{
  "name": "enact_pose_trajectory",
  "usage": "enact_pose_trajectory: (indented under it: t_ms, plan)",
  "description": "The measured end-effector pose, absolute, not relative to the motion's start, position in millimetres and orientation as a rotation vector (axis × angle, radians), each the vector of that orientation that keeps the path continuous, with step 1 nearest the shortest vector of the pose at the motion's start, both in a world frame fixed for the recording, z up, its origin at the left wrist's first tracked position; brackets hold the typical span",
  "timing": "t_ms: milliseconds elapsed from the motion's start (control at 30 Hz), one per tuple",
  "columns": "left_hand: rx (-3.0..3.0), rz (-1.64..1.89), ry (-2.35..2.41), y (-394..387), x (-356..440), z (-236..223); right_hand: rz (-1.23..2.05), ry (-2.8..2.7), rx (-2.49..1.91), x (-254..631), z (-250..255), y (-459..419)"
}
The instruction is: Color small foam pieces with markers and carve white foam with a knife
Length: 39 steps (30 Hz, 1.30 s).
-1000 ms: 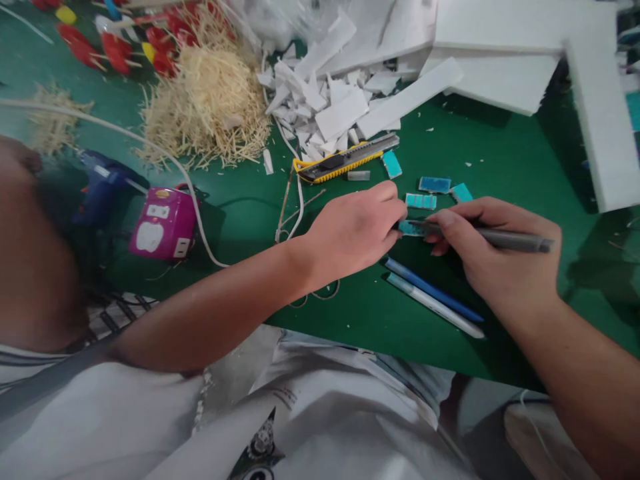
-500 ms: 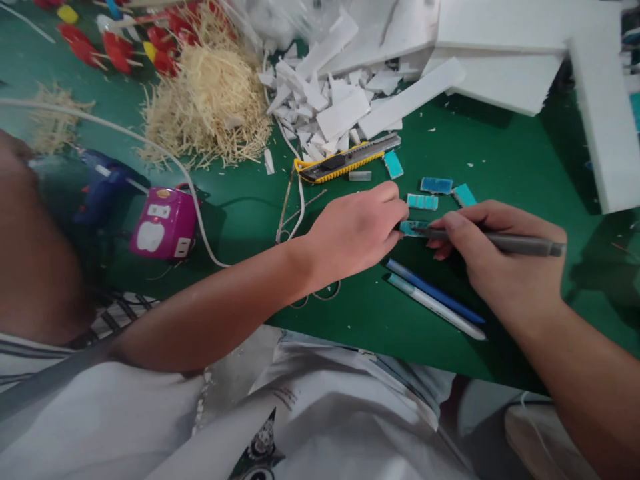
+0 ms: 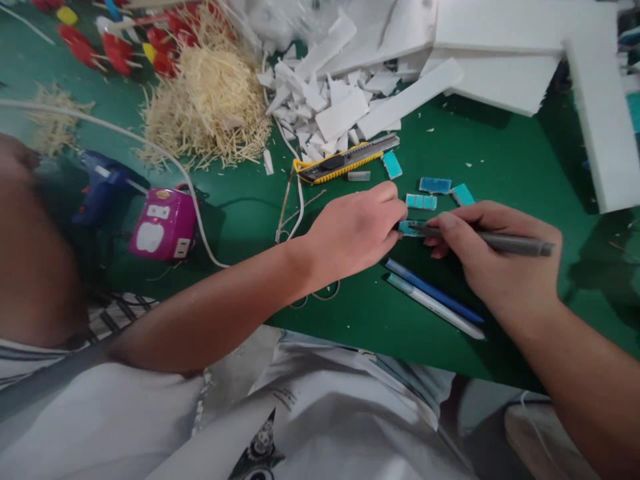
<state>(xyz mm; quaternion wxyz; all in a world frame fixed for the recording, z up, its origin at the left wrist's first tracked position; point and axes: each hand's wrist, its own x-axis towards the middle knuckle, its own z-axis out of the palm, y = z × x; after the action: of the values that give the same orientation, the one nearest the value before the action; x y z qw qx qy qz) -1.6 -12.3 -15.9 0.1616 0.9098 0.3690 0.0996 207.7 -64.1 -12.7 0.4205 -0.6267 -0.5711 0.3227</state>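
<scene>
My left hand (image 3: 357,220) is closed, its fingertips pinching the left end of a small turquoise foam piece (image 3: 411,229) on the table. Dark marks show on that piece. In my right hand (image 3: 493,250) is a grey marker pen (image 3: 515,243), its tip at the top of the piece. Just beyond lie a turquoise piece with pale cross lines (image 3: 421,201), a darker blue piece (image 3: 435,185) and a plain turquoise piece (image 3: 463,195). Nearer to me, a blue pen (image 3: 435,291) and a white pen (image 3: 435,307) lie side by side.
A yellow utility knife (image 3: 345,160) lies past my left hand. Behind it are white foam scraps (image 3: 340,107), foam boards (image 3: 495,67) and straw shreds (image 3: 215,93). At left are a pink power adapter (image 3: 164,223), a blue glue gun (image 3: 103,180) and another person's arm (image 3: 40,253).
Both hands keep nearly the same place and hold. The marker has shifted only slightly over the turquoise foam piece; the things around it have not moved.
</scene>
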Motion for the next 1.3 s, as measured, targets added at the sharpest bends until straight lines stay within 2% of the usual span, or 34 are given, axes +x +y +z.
enact_pose_trajectory:
  t_ms: [300,1300]
  plan:
    - [2.582,0.218,1.072,-12.2,0.6,-12.0,0.803,-1.379,-1.619,205.3,-10.0,-67.4]
    - [2.533,0.313,1.039,-11.2,-2.3,-15.1,0.809,-1.444,-1.574,207.4,-11.6,-61.5]
